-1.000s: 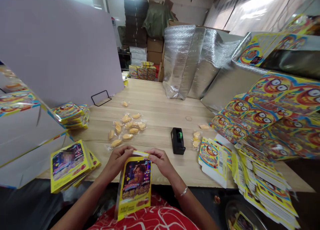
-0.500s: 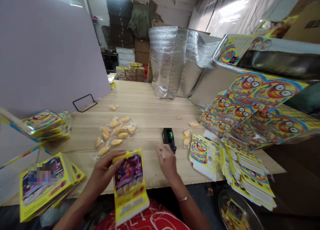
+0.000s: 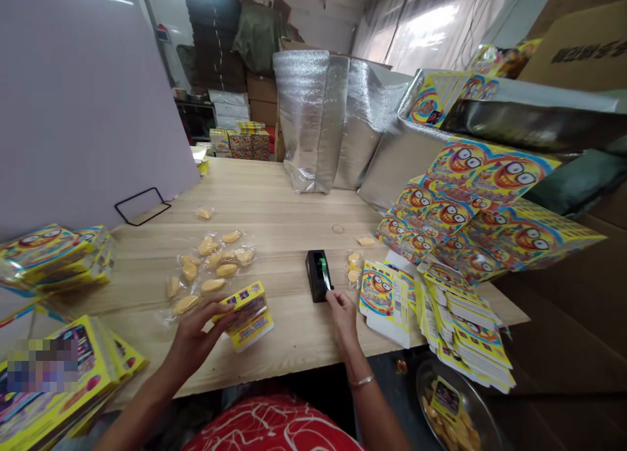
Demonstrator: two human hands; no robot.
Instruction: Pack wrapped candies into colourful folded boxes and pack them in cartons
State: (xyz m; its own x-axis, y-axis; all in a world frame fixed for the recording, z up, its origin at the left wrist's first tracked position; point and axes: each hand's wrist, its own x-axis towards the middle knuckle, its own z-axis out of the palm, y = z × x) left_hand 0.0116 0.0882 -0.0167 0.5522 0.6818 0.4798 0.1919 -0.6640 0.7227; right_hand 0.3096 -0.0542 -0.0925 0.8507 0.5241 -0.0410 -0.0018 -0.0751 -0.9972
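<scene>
Left hand point(image 3: 200, 327) gripping a yellow box point(image 3: 249, 312), tilted, over the table point(image 3: 274, 206) near its front edge; right hand point(image 3: 344, 312) pinching the tape point(image 3: 326, 277) end at the front of a black dispenser point(image 3: 314, 278). Wrapped yellowish pieces point(image 3: 226, 270) scattered just beyond the box; right of the dispenser, more wrapped pieces point(image 3: 353, 267), then cartons point(image 3: 463, 324) lying in an overlapping pile.

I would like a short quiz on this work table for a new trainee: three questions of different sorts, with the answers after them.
1. Which hand holds a yellow box?
2. The right hand is nearest to: a) the wire stand, b) the tape dispenser, c) the bowl.
3. True or false: all the wrapped pieces lie to the left of the tape dispenser.

Key:
1. The left hand.
2. b.
3. False; some wrapped pieces lie to its right.
</scene>
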